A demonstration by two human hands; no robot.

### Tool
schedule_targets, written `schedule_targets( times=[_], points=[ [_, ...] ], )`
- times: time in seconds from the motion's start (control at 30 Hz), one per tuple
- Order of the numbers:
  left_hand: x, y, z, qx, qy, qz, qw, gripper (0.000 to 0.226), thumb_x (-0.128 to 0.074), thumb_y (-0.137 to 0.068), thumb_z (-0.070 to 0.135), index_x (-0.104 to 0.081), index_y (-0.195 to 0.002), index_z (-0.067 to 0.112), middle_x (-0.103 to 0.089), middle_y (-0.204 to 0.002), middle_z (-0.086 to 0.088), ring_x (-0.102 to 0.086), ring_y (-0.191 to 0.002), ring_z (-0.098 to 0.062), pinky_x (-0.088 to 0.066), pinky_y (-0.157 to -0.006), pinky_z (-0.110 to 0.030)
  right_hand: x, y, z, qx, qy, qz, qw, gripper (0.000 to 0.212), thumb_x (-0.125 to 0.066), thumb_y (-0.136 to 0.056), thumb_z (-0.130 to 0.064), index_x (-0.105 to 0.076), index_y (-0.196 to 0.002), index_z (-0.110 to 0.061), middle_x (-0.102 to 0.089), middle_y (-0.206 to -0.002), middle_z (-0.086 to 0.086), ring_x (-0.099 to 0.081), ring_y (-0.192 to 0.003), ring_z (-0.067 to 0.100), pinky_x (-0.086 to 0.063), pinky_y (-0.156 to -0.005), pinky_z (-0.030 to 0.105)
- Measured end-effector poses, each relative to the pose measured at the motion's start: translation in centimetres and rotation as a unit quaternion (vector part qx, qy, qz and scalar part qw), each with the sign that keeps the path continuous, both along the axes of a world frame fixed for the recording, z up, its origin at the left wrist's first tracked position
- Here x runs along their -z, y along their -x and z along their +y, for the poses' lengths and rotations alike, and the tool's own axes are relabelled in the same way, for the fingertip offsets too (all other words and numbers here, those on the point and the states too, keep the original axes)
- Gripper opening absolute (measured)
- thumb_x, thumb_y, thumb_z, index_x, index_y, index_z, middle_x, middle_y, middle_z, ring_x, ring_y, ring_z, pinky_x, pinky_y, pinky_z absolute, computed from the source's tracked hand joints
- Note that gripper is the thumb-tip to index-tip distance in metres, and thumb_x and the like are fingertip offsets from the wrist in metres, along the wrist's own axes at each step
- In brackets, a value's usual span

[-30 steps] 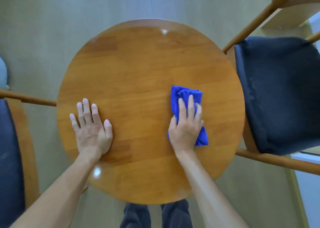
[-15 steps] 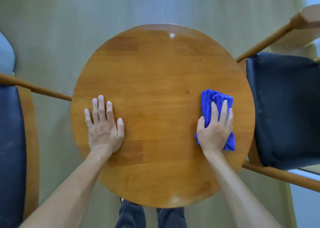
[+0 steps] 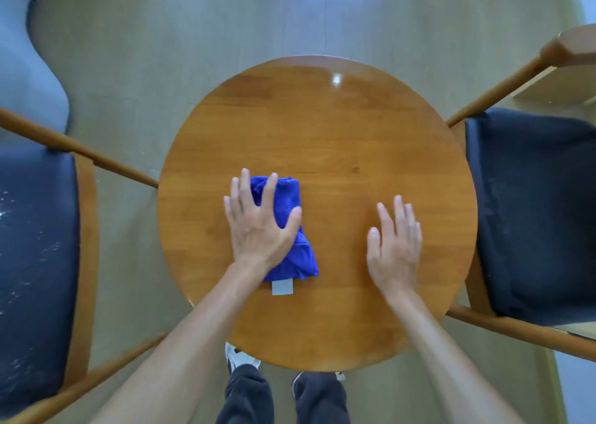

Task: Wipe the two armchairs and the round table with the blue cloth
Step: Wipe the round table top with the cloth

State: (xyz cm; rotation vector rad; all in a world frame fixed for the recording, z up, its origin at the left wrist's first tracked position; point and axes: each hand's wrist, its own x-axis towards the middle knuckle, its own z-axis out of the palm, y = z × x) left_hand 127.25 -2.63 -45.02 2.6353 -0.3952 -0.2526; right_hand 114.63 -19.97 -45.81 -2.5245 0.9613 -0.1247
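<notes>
The round wooden table [image 3: 338, 127] fills the middle of the view. The folded blue cloth [image 3: 292, 257] lies on it, left of centre, with a grey label sticking out at its near edge. My left hand [image 3: 258, 230] presses flat on the cloth, fingers spread and straight, thumb over its right side. My right hand [image 3: 393, 246] is spread with straight fingers on the bare wood to the right, slightly blurred. One dark-cushioned armchair [image 3: 35, 262] with a wooden frame stands at the left, the other armchair [image 3: 532, 214] at the right.
Both chairs' wooden arm rails come close to the table's rim on either side. Pale wood floor [image 3: 225, 37] lies beyond the table. My legs and shoes [image 3: 242, 359] show below the table's near edge.
The cloth has gone from under my right hand to under my left hand and now lies left of centre. My right hand rests on bare wood.
</notes>
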Motion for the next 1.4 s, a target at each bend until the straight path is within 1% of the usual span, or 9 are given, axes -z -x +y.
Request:
schedule_targets(
  times=[0.13, 0.33, 0.47, 0.67, 0.87, 1.0, 1.13, 1.3, 1.4],
  points=[
    [0.3, 4.6, -5.2, 0.063, -0.12, -0.024, 0.991, 0.077, -0.055, -0.077, 0.052, -0.038, -0.145, 0.019, -0.026, -0.155, -0.013, -0.013, -0.145, -0.037, -0.011, -0.115, -0.055, 2.6, 2.5, -1.8, 0.01, 0.03, 0.024, 0.999, 0.055, -0.027, -0.095, -0.03, -0.044, -0.143, -0.01, -0.027, -0.156, 0.01, -0.019, -0.146, 0.025, -0.011, -0.119, 0.045],
    [0.6, 11.8, -3.3, 0.275, -0.089, -0.08, 0.954, 0.067, -0.063, -0.07, 0.03, -0.051, -0.136, 0.028, -0.042, -0.148, -0.007, -0.033, -0.137, -0.042, -0.035, -0.104, -0.058, 3.4, 2.7, -1.8, 0.007, 0.085, 0.002, 0.996, 0.054, -0.03, -0.093, -0.026, -0.047, -0.14, -0.008, -0.033, -0.153, 0.014, -0.027, -0.143, 0.03, -0.017, -0.116, 0.047],
    [0.9, 4.5, 3.3, 0.233, -0.074, -0.122, 0.962, 0.063, -0.06, -0.071, 0.03, -0.056, -0.134, 0.027, -0.046, -0.145, -0.008, -0.048, -0.12, -0.047, -0.043, -0.09, -0.05, 3.4, 2.7, -1.9, 0.007, 0.084, 0.003, 0.996, 0.053, -0.031, -0.094, -0.026, -0.045, -0.142, -0.009, -0.031, -0.155, 0.012, -0.023, -0.145, 0.028, -0.013, -0.118, 0.045],
    [2.1, -6.9, 13.9, 0.091, -0.101, -0.166, 0.977, 0.053, -0.052, -0.081, 0.024, -0.057, -0.131, 0.01, -0.045, -0.141, -0.021, -0.042, -0.114, -0.047, -0.033, -0.106, -0.052, 3.7, 2.7, -1.9, 0.014, 0.101, -0.011, 0.995, 0.049, -0.037, -0.094, -0.021, -0.046, -0.141, -0.008, -0.033, -0.154, 0.013, -0.025, -0.144, 0.029, -0.016, -0.117, 0.046],
    [1.6, 6.1, 9.8, 0.117, -0.036, -0.153, 0.981, 0.057, -0.057, -0.073, 0.02, -0.06, -0.13, 0.014, -0.046, -0.143, -0.014, -0.04, -0.121, -0.053, -0.035, -0.102, -0.056, 3.8, 2.5, -1.8, 0.015, 0.11, -0.009, 0.994, 0.049, -0.033, -0.095, -0.021, -0.046, -0.141, -0.008, -0.034, -0.153, 0.014, -0.026, -0.144, 0.03, -0.018, -0.116, 0.048],
    [0.7, 18.3, 1.3, 0.253, -0.009, -0.084, 0.964, 0.055, -0.06, -0.072, 0.019, -0.062, -0.127, 0.026, -0.052, -0.14, -0.005, -0.05, -0.12, -0.047, -0.047, -0.087, -0.049, 3.9, 2.6, -2.1, 0.016, 0.103, -0.014, 0.994, 0.05, -0.034, -0.094, -0.023, -0.048, -0.14, -0.009, -0.035, -0.153, 0.012, -0.028, -0.143, 0.029, -0.02, -0.115, 0.048],
    [0.4, 18.0, -1.1, 0.333, 0.018, -0.073, 0.94, 0.049, -0.055, -0.076, 0.022, -0.064, -0.123, 0.032, -0.055, -0.138, 0.0, -0.056, -0.117, -0.041, -0.05, -0.086, -0.042, 3.9, 2.9, -2.3, 0.01, 0.094, -0.02, 0.995, 0.051, -0.034, -0.093, -0.025, -0.05, -0.139, -0.011, -0.036, -0.152, 0.011, -0.029, -0.143, 0.027, -0.02, -0.115, 0.047],
    [2.1, 4.7, 8.5, 0.165, -0.033, -0.159, 0.973, 0.057, -0.056, -0.071, 0.019, -0.061, -0.128, 0.015, -0.048, -0.141, -0.013, -0.046, -0.118, -0.05, -0.041, -0.098, -0.055, 3.9, 3.0, -2.1, 0.006, 0.09, -0.005, 0.996, 0.051, -0.032, -0.094, -0.027, -0.046, -0.141, -0.012, -0.033, -0.154, 0.01, -0.025, -0.144, 0.026, -0.016, -0.117, 0.045],
    [2.3, -0.1, 11.8, 0.015, -0.083, -0.112, 0.99, 0.056, -0.05, -0.078, 0.026, -0.056, -0.133, 0.015, -0.042, -0.146, -0.011, -0.039, -0.12, -0.049, -0.035, -0.104, -0.055, 3.8, 2.7, -2.0, 0.009, 0.097, 0.002, 0.995, 0.05, -0.035, -0.094, -0.024, -0.046, -0.141, -0.012, -0.033, -0.154, 0.011, -0.026, -0.144, 0.027, -0.017, -0.117, 0.045]
  ],
)
